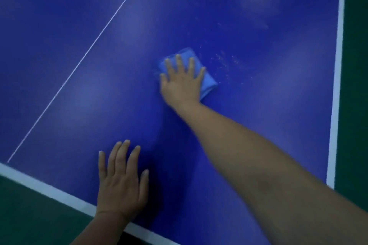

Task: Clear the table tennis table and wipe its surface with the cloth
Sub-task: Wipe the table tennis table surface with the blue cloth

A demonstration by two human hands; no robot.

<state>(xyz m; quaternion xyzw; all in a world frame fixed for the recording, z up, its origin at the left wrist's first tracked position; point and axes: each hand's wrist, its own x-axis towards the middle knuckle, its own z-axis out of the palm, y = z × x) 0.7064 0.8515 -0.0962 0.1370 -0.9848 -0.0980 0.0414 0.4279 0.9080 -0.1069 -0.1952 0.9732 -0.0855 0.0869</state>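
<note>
Left hand (121, 183) lies flat on the blue table (69, 89) at 7 o'clock, fingers straight and spread, holding nothing, just inside the white edge line (49, 190). Right hand (182, 83) near centre presses the folded blue cloth (208, 82) flat, fingers straight and spread. Pale specks (225, 61) at its 2 o'clock; green floor (356, 65) at 3.

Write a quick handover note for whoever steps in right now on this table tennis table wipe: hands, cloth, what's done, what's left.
Right hand: fingers straight, pressing the folded blue cloth flat on the table tennis table, right of the centre line.
Left hand: flat on the table at the near edge, holding nothing.
Done: no objects on the visible surface.
Left: white specks just right of the cloth and pale smears toward the far right corner still need wiping.
</note>
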